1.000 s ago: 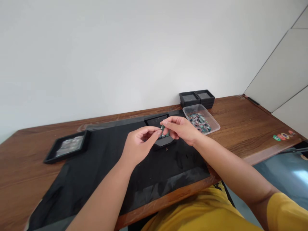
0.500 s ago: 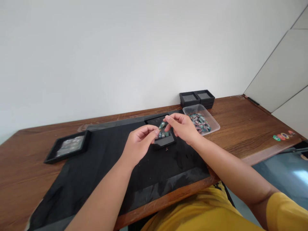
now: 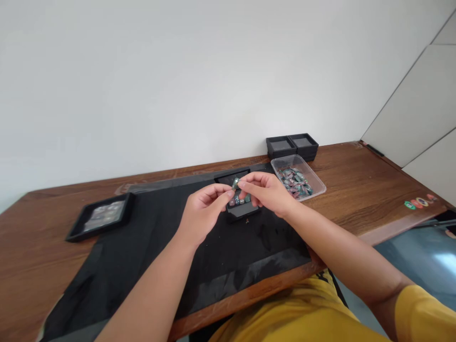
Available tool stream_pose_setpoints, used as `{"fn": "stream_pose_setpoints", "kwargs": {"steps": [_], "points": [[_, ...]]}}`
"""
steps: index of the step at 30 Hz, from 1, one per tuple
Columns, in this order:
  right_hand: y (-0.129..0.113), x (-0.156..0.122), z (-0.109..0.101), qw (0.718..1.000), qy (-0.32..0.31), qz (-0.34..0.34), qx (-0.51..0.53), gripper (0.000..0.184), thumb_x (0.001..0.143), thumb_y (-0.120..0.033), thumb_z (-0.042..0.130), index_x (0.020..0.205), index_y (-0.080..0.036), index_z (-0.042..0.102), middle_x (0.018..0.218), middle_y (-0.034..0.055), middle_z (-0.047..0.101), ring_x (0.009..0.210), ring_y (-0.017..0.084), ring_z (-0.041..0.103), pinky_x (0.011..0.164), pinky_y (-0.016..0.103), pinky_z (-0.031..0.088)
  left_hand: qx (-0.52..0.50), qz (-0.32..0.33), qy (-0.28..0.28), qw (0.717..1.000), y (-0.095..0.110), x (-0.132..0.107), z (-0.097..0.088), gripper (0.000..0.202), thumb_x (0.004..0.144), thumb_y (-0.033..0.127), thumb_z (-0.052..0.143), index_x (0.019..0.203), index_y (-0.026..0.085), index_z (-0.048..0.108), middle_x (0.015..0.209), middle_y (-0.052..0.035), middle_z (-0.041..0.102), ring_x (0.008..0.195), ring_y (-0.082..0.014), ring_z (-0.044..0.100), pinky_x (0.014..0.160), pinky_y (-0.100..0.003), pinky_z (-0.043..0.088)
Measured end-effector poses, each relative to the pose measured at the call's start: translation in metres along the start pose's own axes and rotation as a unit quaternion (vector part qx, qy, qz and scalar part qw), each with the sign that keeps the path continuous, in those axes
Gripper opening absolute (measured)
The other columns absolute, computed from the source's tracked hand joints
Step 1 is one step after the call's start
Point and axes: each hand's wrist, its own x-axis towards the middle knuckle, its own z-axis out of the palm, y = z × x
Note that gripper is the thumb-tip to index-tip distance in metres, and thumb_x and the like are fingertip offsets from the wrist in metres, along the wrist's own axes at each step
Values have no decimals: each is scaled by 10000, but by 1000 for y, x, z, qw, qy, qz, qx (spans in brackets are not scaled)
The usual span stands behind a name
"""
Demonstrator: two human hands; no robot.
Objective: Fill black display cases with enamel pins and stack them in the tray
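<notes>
We have a small green piece (image 3: pixel 236 182) near the middle of the frame, raised in front of an open black tray (image 3: pixel 245 209). The hands are closed in on it from both sides: the left hand (image 3: pixel 203 209) pinches its lower end between thumb and forefinger, and the right hand (image 3: pixel 267 192) has its fingertips on the upper right part. Since both touch it, we cannot call either one nearer. Its long axis seems to slant from lower left to upper right, though the fingers cover some of it and we cannot read its full outline.

Just below the fingertips in the frame we see a row of small pieces (image 3: pixel 242 200) inside the tray, running roughly left to right, with grey tray floor nearer to us. The tray sits on a black mat (image 3: pixel 142 251) laid over the wooden counter (image 3: pixel 342 175). Just beyond the right hand, right of centre, a clear tub (image 3: pixel 315 181) holds many loose pieces; the left hand is farther from it. Stacked black trays (image 3: pixel 281 153) stand behind the tub.
</notes>
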Motion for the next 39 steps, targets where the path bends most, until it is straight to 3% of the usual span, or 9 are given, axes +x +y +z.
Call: {"fn": "stream_pose_setpoints", "kwargs": {"steps": [6,39], "points": [[3,1,1,1000,3,4,-1,210,800,-358,733,830,-171,643,554,-62,634,406,27,402,398,154,311,8,3,-5,1000,-1,1,-1,143,643,336,732,695,203,723,548,24,599,524,-107,484,496,-223,405],[5,0,0,1000,-12,-5,-14,224,829,-379,702,825,-189,585,548,-78,595,405,34,381,398,169,272,10,16,-19,1000,3,0,-1,127,641,337,702,660,212,710,543,19,591,520,-120,490,506,-245,429]]}}
